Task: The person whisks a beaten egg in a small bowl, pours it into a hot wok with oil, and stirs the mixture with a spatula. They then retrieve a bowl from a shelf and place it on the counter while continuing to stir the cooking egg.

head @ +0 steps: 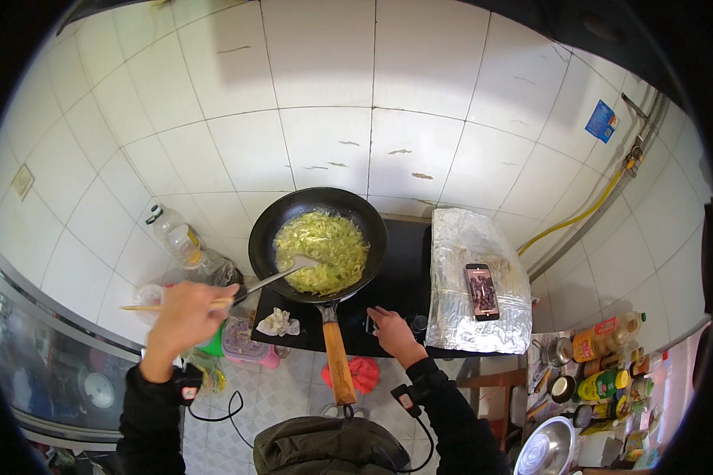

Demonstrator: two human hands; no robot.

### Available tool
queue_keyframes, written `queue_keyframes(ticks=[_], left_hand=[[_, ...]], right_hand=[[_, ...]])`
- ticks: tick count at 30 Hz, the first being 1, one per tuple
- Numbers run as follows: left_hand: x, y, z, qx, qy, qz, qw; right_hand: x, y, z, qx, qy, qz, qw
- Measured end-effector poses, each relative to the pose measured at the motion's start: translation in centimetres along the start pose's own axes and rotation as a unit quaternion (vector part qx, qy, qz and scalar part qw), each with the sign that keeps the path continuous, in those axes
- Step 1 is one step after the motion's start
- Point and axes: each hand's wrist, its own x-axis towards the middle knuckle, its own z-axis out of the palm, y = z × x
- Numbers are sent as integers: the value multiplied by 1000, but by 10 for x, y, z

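Observation:
My left hand (193,314) is closed around the wooden handle of a metal spatula (273,278). The spatula's blade rests in shredded yellow-green food (324,249) inside a dark wok (260,243). Toward me from the wok runs its wooden handle (338,362), with neither hand on it. My right hand (392,332) is at the front of the black gas stove (401,255), its fingers around a control knob (369,324). A second knob (417,323) sits just right of that hand.
A foil-wrapped cover (463,237) on the stove's right bears a phone (482,291). Crumpled tissue (278,322) lies at the left front. Plastic bottles (175,231) stand left. Seasoning bottles (600,386) and a steel basin (561,433) are at right. A yellow gas hose (576,217) follows the wall.

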Motion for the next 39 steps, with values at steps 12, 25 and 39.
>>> queue_keyframes(ticks=[12, 25, 39], left_hand=[[1, -18, 30, -328, 15, -206, 922], [11, 4, 64, -285, 38, -147, 946], [-23, 3, 80, -373, 133, -155, 905]], right_hand=[[-2, -14, -8, -59, 9, 139, 988], [-6, -7, 3, 14, 42, 183, 982], [20, 6, -23, -140, -126, -34, 982]])
